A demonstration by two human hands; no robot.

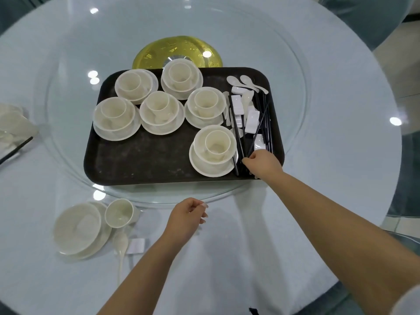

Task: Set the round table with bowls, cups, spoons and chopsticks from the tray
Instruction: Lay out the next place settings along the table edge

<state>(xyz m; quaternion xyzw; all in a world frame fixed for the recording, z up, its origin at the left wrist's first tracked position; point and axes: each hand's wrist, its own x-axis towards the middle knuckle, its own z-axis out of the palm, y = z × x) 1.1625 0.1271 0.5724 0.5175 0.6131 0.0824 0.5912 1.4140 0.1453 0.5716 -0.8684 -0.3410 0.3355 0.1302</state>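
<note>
A dark tray [145, 160] on the glass turntable carries several white sets of cup in bowl on saucer, the nearest set [213, 151] at its front right. Along the tray's right side lie black chopsticks [261, 119], white spoons [247, 81] and white rests [252, 119]. My right hand [261, 163] sits at the tray's front right corner, fingers pinched on the near ends of the chopsticks. My left hand [187, 218] hovers over the tablecloth before the tray, fingers loosely curled and holding nothing. At front left a place is laid: bowl on saucer [78, 228], cup [120, 212], spoon [120, 244], rest [136, 245].
A gold disc [177, 51] marks the turntable's centre behind the tray. At the far left edge another setting [13, 126] with a black chopstick [16, 150] is partly visible. Chairs in teal covers [368, 17] stand around the table.
</note>
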